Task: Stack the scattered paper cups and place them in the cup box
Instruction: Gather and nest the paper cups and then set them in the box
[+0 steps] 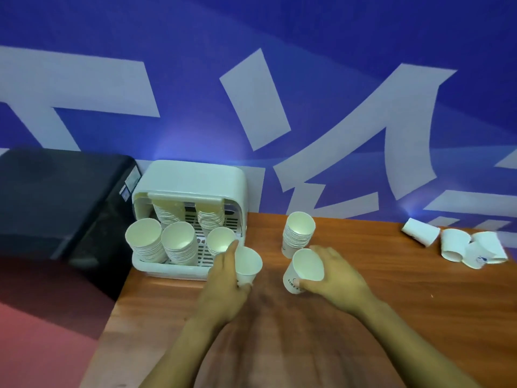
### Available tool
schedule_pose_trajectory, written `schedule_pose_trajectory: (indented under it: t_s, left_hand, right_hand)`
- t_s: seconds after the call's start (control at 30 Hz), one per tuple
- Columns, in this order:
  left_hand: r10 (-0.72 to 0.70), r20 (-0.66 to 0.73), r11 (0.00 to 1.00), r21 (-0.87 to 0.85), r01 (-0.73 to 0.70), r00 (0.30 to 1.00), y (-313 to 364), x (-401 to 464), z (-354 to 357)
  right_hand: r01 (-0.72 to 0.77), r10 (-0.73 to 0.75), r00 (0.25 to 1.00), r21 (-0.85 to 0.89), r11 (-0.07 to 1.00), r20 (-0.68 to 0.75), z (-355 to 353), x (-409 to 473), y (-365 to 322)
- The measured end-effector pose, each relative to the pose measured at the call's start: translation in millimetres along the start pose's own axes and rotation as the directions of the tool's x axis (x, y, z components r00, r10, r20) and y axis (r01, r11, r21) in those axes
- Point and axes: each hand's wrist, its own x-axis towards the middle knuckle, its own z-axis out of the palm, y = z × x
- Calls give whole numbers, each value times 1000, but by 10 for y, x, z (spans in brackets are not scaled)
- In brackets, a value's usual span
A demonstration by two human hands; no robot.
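Note:
My left hand (223, 278) grips a white paper cup (249, 263) just in front of the white cup box (193, 175). My right hand (333, 275) holds a second white cup (306, 266) with dark lettering, tilted with its mouth up. A stack of nested cups (298, 233) stands on the wooden table (419, 298) just behind my right hand. Inside the open box stand several cup stacks, the front ones at the left (145, 243), middle (179, 242) and right (219, 240). Several loose cups (419, 231) lie on their sides at the far right.
A black appliance (61, 197) sits left of the cup box, off the table's left edge. A blue wall with large white lettering rises right behind the table. The scattered cups at the right include a cluster (475, 249) near the back edge.

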Motion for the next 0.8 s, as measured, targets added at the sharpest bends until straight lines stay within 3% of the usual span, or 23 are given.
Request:
schedule_pose_trajectory:
  t_s: [0.33,0.47,0.63,0.8]
  left_hand:
    - [100,52,994,38,-103,994,-415,401,-750]
    - [150,-5,988,42,-150,989,-429,558,-833]
    - [160,22,970,183,-162,987,-412,713,-792]
    - [85,65,934,343,-102,994,-451,864,-710]
  right_hand:
    - [-36,41,996,66,997,-79,486,134,-567]
    - [-39,48,996,116,993,-78,550,320,-603]
    - [-45,53,997,148,988,-53,610,507,-570]
    - [-43,48,998,167,985,-27,648,587,-536]
